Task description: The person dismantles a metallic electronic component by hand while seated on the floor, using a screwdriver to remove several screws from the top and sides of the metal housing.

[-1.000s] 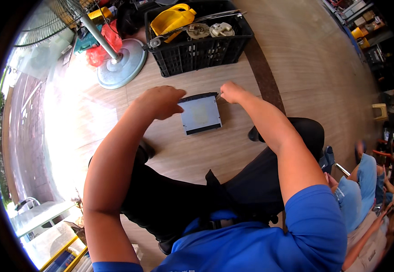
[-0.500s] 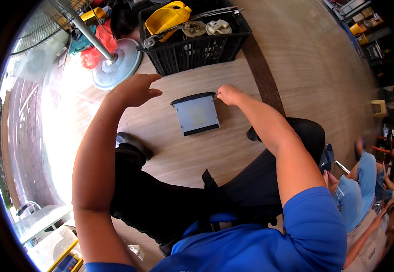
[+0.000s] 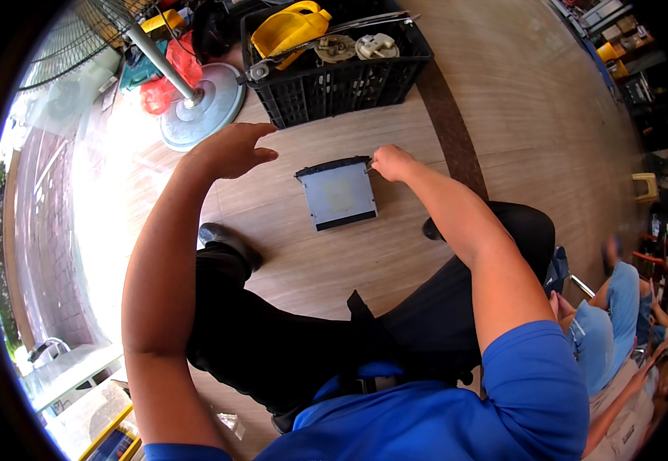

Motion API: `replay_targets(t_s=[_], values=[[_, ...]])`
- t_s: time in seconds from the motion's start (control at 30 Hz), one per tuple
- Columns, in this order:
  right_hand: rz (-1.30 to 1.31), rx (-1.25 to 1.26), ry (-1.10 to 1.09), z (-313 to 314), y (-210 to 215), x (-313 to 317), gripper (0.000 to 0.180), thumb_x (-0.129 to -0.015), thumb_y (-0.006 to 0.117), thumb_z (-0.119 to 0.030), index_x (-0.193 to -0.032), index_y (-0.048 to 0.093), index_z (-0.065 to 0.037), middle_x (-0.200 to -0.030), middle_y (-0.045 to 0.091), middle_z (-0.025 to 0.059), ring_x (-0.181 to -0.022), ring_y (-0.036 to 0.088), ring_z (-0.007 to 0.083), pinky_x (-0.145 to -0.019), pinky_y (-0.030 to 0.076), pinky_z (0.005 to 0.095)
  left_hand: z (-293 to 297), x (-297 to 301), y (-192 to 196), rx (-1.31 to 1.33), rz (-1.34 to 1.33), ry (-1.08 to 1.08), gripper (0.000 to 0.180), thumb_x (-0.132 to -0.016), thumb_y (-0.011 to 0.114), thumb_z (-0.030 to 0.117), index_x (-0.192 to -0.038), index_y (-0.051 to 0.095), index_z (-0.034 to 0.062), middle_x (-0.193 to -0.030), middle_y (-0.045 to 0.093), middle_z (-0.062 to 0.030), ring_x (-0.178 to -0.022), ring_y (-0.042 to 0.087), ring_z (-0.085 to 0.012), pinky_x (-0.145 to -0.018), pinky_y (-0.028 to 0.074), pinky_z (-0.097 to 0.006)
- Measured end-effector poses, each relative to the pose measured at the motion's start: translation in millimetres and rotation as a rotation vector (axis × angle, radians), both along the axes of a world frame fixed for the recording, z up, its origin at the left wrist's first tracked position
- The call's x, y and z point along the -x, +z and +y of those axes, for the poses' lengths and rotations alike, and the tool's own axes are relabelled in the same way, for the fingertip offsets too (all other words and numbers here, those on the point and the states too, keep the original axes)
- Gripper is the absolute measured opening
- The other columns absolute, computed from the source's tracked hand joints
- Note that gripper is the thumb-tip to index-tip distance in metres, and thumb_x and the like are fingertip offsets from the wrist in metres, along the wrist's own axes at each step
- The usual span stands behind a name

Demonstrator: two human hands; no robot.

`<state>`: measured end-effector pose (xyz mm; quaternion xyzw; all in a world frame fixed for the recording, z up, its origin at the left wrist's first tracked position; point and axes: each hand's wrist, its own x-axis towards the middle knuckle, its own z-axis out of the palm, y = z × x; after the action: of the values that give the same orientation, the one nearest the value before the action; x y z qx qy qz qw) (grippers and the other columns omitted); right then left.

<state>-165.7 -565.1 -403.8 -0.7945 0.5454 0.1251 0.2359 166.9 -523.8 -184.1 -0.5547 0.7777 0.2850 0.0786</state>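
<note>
A flat grey metal box (image 3: 339,195) with a dark rim lies on the wooden floor in front of my knees. My right hand (image 3: 391,163) rests at its far right corner with fingers closed; something thin and dark pokes out of it against the box edge. My left hand (image 3: 230,150) hovers above the floor to the left of the box, fingers spread and holding nothing, close to a round fan base (image 3: 200,115).
Just beyond the box stands a black plastic crate (image 3: 342,77) holding a yellow jug (image 3: 292,27) and metal parts. The fan pole, a red bag (image 3: 176,65) and a teal object sit far left. Another person in blue (image 3: 618,307) sits at the right.
My left hand has lifted off the box's left side and swung out to the left, opening. The right hand stays at the box's far right corner.
</note>
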Motion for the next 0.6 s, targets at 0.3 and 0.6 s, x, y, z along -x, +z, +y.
replay_targets(t_s=[0.3, 0.6], values=[[0.002, 0.056, 0.018, -3.5, -12.9, 3.8, 0.025, -0.092, 0.059, -0.025, -0.092, 0.070, -0.002, -0.095, 0.069, 0.0204, -0.095, 0.064, 0.0391, -0.086, 0.051, 0.0466, -2.0, -3.0, -0.7, 0.005, 0.020, 0.003, 0.056, -0.093, 0.063, 0.033, -0.139, 0.048, 0.0067, -0.131, 0.058, -0.0211, -0.122, 0.054, -0.0373, -0.102, 0.043, -0.042], [0.012, 0.000, -0.019, -0.1, 9.2, -6.5, 0.028, -0.091, 0.061, -0.024, -0.097, 0.070, 0.001, -0.103, 0.068, 0.0250, -0.101, 0.064, 0.0398, -0.088, 0.052, 0.0464, -4.4, -10.2, -3.5, 0.009, 0.029, -0.009, 0.055, -0.094, 0.063, 0.032, -0.141, 0.047, 0.0086, -0.130, 0.058, -0.0236, -0.119, 0.058, -0.0371, -0.100, 0.046, -0.040]])
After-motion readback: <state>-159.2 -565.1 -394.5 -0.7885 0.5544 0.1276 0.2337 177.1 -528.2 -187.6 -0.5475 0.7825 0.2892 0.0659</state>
